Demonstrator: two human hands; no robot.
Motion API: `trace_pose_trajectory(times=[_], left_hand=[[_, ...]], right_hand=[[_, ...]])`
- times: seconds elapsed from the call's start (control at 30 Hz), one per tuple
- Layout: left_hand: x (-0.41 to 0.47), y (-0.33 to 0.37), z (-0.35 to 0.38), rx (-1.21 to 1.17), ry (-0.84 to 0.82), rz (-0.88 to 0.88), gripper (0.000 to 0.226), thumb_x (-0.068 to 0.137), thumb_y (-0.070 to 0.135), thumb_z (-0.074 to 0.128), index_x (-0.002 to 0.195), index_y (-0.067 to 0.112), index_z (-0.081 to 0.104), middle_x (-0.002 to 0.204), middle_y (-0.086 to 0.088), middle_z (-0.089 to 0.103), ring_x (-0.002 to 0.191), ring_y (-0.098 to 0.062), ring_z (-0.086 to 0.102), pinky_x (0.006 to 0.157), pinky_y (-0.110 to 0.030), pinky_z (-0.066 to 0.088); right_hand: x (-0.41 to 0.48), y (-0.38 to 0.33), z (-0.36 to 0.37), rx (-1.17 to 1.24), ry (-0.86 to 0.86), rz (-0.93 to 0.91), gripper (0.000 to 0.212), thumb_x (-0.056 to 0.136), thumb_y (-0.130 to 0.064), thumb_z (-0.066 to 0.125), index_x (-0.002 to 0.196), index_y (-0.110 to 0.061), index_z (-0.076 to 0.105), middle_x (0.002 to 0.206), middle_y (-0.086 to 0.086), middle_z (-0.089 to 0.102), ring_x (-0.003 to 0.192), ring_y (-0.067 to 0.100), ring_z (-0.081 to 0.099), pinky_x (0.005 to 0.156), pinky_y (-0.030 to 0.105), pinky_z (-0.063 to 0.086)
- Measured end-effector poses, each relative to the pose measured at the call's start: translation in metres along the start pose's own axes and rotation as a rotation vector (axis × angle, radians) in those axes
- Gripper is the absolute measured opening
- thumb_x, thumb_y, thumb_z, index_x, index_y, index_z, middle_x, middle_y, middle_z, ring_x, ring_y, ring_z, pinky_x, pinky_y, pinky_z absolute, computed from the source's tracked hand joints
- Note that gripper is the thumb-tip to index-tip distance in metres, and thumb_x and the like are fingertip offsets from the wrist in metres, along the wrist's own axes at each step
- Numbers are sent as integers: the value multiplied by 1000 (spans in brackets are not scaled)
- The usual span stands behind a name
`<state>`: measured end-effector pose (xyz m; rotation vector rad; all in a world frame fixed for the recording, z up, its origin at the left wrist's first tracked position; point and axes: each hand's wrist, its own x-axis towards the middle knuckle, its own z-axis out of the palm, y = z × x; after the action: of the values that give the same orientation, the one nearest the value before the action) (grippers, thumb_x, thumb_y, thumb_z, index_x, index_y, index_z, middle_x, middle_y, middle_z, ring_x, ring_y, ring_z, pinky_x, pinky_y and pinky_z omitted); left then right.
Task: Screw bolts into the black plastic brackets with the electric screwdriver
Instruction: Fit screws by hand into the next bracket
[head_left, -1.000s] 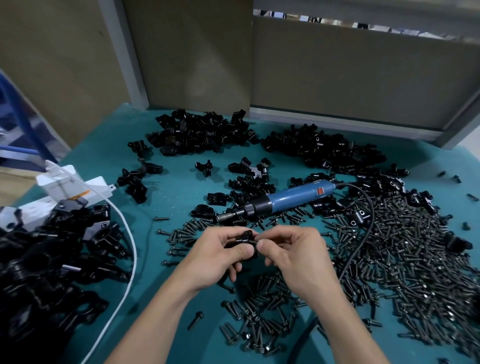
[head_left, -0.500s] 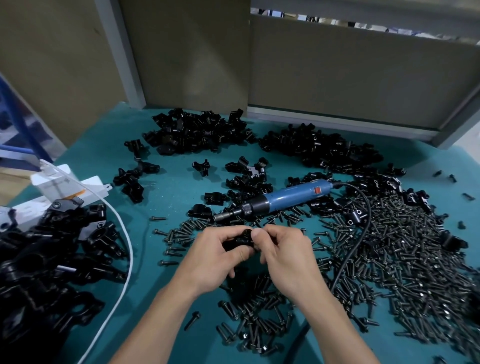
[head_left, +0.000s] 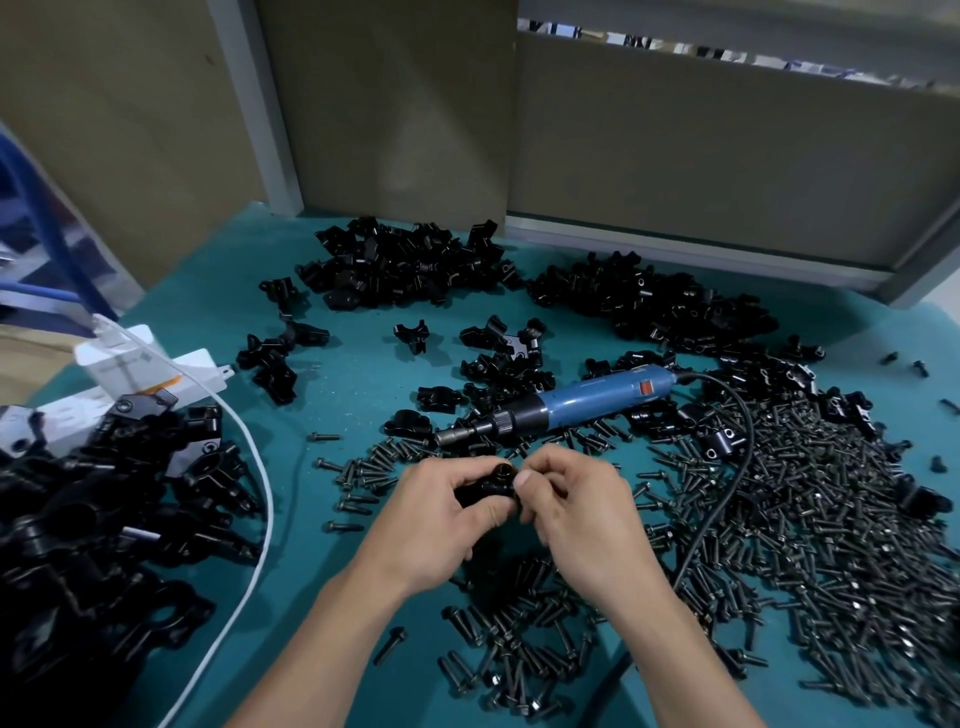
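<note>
My left hand (head_left: 441, 514) grips a black plastic bracket (head_left: 485, 488) just above the table's near middle. My right hand (head_left: 576, 506) meets it from the right, thumb and fingertips pinching at the bracket's round hole; a bolt there is hidden by the fingers. The blue electric screwdriver (head_left: 566, 405) lies on the teal table (head_left: 353, 384) just beyond my hands, its bit pointing left, its black cord (head_left: 727, 467) curving back toward me on the right. Loose black bolts (head_left: 810, 519) spread across the right and under my wrists.
Heaps of black brackets (head_left: 405, 265) lie along the back, with another heap (head_left: 649, 301) to their right. A larger pile of black parts (head_left: 104, 519) fills the left edge beside a white power strip (head_left: 150, 374) and its white cable (head_left: 260, 493). Brown panels wall the back.
Both hands stay together on the bracket; the right fingertips have shifted slightly at its hole. The screwdriver has not moved.
</note>
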<state>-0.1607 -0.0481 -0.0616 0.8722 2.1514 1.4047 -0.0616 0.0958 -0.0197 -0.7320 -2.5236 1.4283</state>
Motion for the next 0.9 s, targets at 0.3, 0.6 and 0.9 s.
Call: trace_pose_trajectory(times=[0.3, 0.6, 0.9], left_hand=[[-1, -3, -2, 27, 52, -7, 35, 95, 26, 73, 127, 41, 70, 62, 9, 72, 44, -23, 61, 46, -36, 50], [2, -1, -9, -82, -154, -29, 17, 97, 28, 74, 111, 35, 77, 66, -4, 70, 48, -19, 65, 50, -34, 54], [0, -1, -3, -87, -6, 70, 28, 96, 19, 73, 114, 40, 77, 74, 14, 74, 47, -11, 58, 49, -31, 51]], right_hand=[[1, -9, -6, -74, -103, -35, 21, 100, -28, 63, 79, -28, 60, 67, 4, 65, 52, 8, 50, 54, 35, 47], [-2, 0, -14, -184, -34, -179, 23, 91, -19, 79, 81, -34, 64, 74, -20, 68, 69, 4, 65, 61, 21, 54], [-1, 0, -7, -191, -63, -197, 20, 102, -24, 60, 85, -33, 65, 68, -5, 64, 48, 12, 50, 45, 33, 43]])
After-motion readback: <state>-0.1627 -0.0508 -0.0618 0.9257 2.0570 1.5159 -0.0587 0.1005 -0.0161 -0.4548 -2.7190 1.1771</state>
